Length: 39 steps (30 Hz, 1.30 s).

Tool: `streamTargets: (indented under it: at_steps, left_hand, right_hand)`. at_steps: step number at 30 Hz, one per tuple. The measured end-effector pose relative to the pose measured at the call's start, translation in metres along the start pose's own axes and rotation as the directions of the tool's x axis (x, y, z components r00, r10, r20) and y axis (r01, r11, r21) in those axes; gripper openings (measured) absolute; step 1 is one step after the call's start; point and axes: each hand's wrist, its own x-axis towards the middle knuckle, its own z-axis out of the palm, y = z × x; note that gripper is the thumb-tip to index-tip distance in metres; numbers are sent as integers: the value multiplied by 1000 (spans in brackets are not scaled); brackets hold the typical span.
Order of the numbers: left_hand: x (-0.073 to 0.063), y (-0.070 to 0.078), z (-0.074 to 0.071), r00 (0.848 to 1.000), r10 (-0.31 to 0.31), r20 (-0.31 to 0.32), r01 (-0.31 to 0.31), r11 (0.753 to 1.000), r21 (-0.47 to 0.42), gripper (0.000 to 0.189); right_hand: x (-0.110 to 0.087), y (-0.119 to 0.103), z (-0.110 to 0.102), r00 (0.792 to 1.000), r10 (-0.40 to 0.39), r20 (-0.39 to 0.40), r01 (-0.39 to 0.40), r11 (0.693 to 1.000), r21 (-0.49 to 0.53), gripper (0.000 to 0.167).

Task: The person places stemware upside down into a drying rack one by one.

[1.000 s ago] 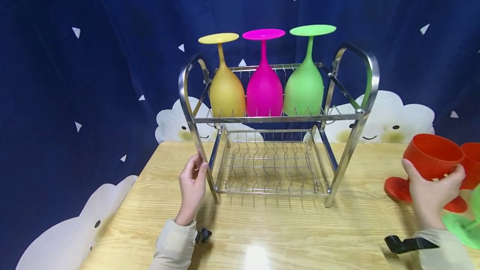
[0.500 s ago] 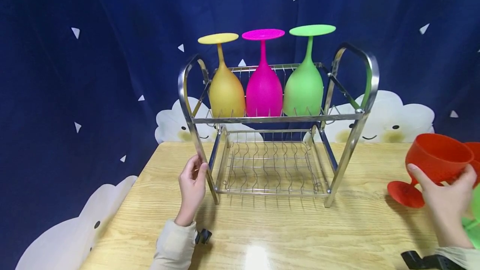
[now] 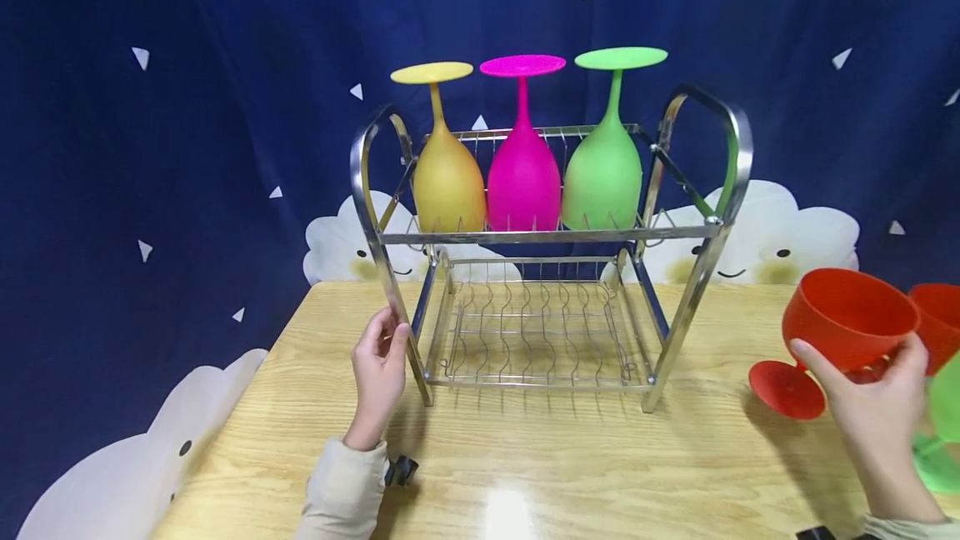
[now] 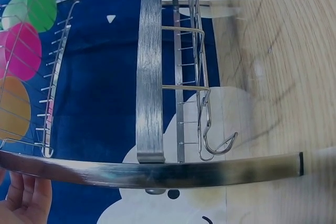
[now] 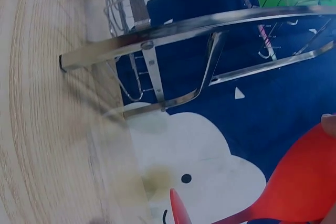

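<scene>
My left hand (image 3: 378, 377) grips the left front leg of a two-tier metal dish rack (image 3: 547, 236); in the left wrist view its fingers (image 4: 39, 195) show behind the leg. On the upper tier, a yellow goblet (image 3: 448, 186), a pink goblet (image 3: 524, 182) and a green goblet (image 3: 603, 182) stand upside down side by side. To the right of the rack, my right hand (image 3: 881, 407) holds a red goblet (image 3: 843, 327) by its bowl. This goblet is tilted, mouth up, its round foot towards the left. The right wrist view shows its bowl (image 5: 304, 177) partly cut off.
Behind my right hand, another red goblet (image 3: 937, 319) stands at the right edge of view. A second green goblet (image 3: 948, 398) is partly cut off there too. The lower tier (image 3: 536, 332) is a wavy wire shelf. A blue curtain (image 3: 187, 148) hangs behind the wooden table (image 3: 600, 473).
My right hand with the red goblet has shifted right, then back left, and the goblet's foot now faces the camera more. My left hand has stayed on the rack leg.
</scene>
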Motion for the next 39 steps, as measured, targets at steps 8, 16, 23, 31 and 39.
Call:
streamTargets:
  at_steps: [8, 16, 23, 31, 39]
  left_hand:
    - [0, 0, 0, 1000, 0, -1, 0, 1000, 2, 18]
    - [2, -1, 0, 1000, -2, -20, 2, 1000, 3, 15]
    - [0, -2, 2, 1000, 3, -25, -3, 1000, -4, 14]
    - [-2, -2, 1, 1000, -13, -11, 13, 1000, -7, 13]
    - [0, -2, 1, 1000, 7, -20, -7, 1000, 0, 12]
  right_hand:
    - [-9, -8, -3, 997, -52, 52, 40, 979, 198, 84]
    - [-15, -8, -10, 969, -178, 172, 92, 903, 419, 82]
    - [-23, -3, -16, 931, -276, 240, 112, 839, 533, 80]
    - [-35, -7, -18, 831, -431, 351, 151, 782, 604, 82]
    - [-43, -10, -15, 761, -494, 420, 172, 778, 604, 84]
